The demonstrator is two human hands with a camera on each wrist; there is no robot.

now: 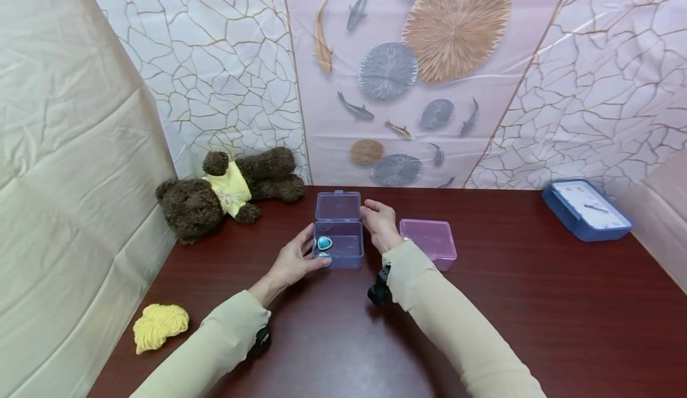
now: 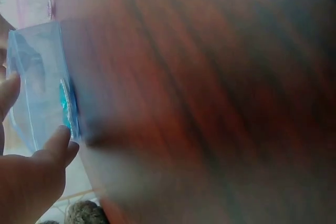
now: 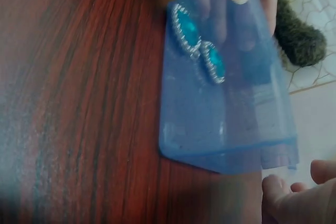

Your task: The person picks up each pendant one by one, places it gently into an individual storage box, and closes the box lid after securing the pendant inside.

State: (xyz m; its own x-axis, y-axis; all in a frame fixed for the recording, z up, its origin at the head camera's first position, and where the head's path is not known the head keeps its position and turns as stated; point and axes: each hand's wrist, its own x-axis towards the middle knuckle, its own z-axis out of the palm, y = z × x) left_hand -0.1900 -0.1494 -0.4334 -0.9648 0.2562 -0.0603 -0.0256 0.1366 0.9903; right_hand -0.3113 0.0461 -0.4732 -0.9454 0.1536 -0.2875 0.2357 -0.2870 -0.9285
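Observation:
A translucent blue plastic box (image 1: 346, 261) stands on the table with its hinged lid (image 1: 338, 207) raised at the back. In its left part lies a teal gem ornament (image 1: 324, 243) with a beaded silver rim; the right wrist view shows two such teal shapes, the lower perhaps a reflection. My left hand (image 1: 292, 262) grips the box's left end, thumb at the front wall and fingers along the side. Beside the lid's right edge is my right hand (image 1: 380, 225), fingers loosely bent; whether they touch the lid is unclear.
Just right of my right hand stands a translucent pink box (image 1: 429, 240), partly hidden by the wrist. A brown teddy bear (image 1: 193, 207) in a yellow top lies at the back left. Yellow yarn (image 1: 160, 326) sits front left, a blue case (image 1: 587, 210) at the back right.

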